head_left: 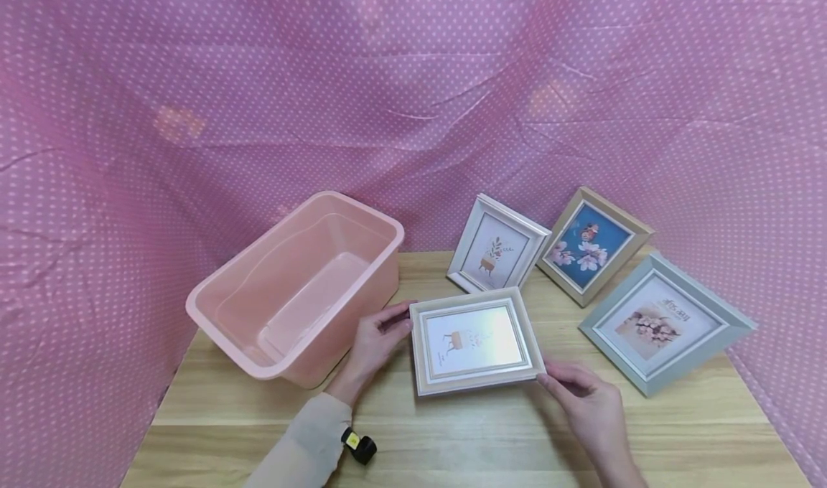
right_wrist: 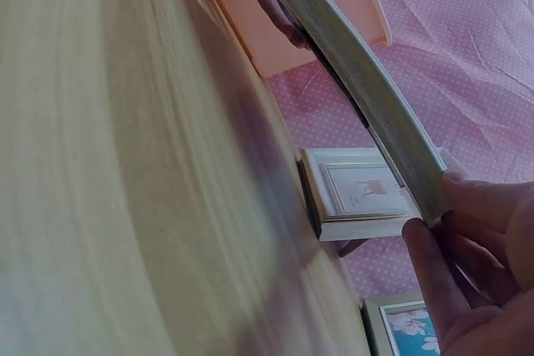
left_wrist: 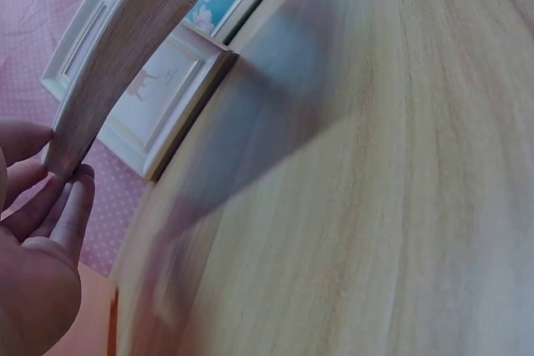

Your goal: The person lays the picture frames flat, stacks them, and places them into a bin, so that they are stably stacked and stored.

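Observation:
Between my two hands a cream picture frame (head_left: 477, 341) is held above the table, its printed deer and plant picture facing up and turned sideways. My left hand (head_left: 377, 344) pinches its left edge, thumb on one face and fingers on the other, as the left wrist view also shows. At the lower right corner my right hand (head_left: 584, 405) pinches the frame between thumb and fingers. In both wrist views the frame (right_wrist: 367, 89) appears edge-on, casting a shadow on the wood. A white picture frame (head_left: 494, 247) with a similar print stands just behind it.
A pink plastic bin (head_left: 304, 287) stands at the left, with nothing inside. To the right stand a tan frame (head_left: 591, 247) with a blue flower picture and a grey-green frame (head_left: 665, 326). Pink dotted cloth (head_left: 413, 100) surrounds the wooden table (head_left: 452, 445).

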{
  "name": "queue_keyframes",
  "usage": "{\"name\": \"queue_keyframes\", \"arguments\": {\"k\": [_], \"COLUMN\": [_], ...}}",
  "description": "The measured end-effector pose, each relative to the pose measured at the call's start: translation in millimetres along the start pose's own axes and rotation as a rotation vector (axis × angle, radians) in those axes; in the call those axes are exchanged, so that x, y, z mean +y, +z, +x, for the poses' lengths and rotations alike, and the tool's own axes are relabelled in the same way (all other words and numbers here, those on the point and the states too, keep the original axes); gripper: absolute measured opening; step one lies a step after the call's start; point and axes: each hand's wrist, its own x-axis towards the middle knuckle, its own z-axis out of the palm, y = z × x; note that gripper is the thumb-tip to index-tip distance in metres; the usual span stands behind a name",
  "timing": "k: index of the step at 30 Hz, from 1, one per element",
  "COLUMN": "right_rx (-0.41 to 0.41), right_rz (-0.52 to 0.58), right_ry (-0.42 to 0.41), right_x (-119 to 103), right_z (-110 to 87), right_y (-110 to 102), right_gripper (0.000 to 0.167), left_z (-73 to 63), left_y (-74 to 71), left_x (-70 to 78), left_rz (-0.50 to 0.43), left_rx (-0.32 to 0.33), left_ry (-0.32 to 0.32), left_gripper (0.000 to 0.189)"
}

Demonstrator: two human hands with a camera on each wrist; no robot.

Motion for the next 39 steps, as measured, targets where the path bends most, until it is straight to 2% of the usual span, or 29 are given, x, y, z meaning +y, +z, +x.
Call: {"name": "queue_keyframes", "arguments": {"k": [10,24,31,39], "right_rx": [0.009,-0.019,-0.052,-0.078], "right_rz": [-0.062,-0.071,-0.143,-0.197], "right_ry": [0.037,0.122,0.168,0.231], "right_x": [1,6,9,11], "right_z": [-4.2,-6.5,-6.1,-4.8], "right_y": [-1,-2,-2,-2], "right_gripper": [0.016,0.019,0.021,0.021], "left_z": [3.7,6.4,10.1,13.3], "left_y": [2.6,4.8,6.7,10.2], "left_x": [-1.7,-4.7,-7.1,-13.7], "left_rz": [0.027,0.115,0.181,0.196], "left_rx": [-0.026,-0.045,-0.048,-0.053], "left_ry": [-0.009,-0.049,-0.062,-0.054], "left_gripper": [0.040,0.040,0.040,0.040]}}
